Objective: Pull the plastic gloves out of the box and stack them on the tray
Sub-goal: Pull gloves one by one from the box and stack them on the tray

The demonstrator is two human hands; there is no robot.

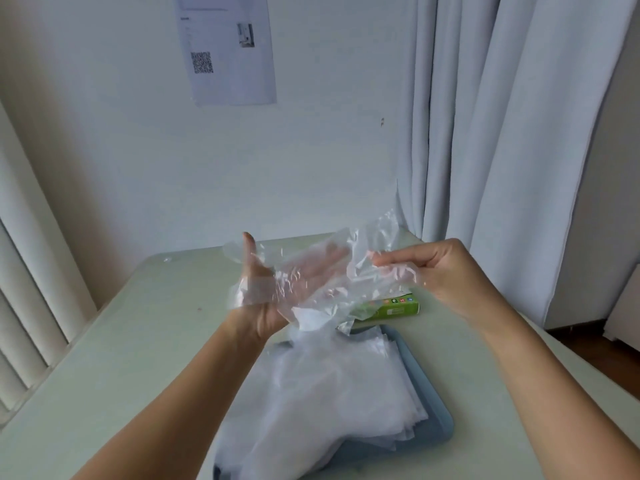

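**One glove held up over the tray**

Both hands are raised above the far end of the blue-grey tray (440, 420), with a clear plastic glove (346, 265) stretched between them. The left hand (277, 282) lies flat and palm-up, fingers straight and thumb raised, and the film is draped across it. The right hand (440, 271) has its fingers curled and pinches the glove's crumpled edge. A stack of gloves (322, 386) fills the tray and spills over its near rim. Just beyond the tray lies the green box (394, 306), partly hidden behind the film. The tray sits on a pale table (138, 358). A curtain (502, 133) hangs behind the tray to the right, and a sheet of paper (228, 50) is on the wall.
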